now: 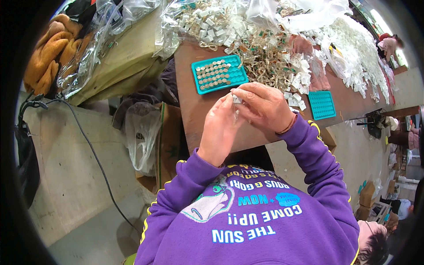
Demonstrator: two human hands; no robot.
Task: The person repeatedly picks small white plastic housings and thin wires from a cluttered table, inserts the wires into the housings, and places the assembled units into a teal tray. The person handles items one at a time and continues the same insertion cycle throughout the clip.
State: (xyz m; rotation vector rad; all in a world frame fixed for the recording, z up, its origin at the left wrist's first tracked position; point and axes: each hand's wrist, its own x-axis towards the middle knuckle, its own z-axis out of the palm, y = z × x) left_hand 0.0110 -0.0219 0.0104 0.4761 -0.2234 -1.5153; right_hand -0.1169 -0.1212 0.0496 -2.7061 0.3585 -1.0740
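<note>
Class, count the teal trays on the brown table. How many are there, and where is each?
2. One tray lies just beyond the hands, partly filled with small round pieces. The other tray lies further right, near the table edge. More may be hidden under the piles.

The small white piece (237,99) is mostly hidden between the fingers of the left hand (221,128) and right hand (265,106). The small round pieces in the teal tray (219,73) are too tiny to identify.
</note>
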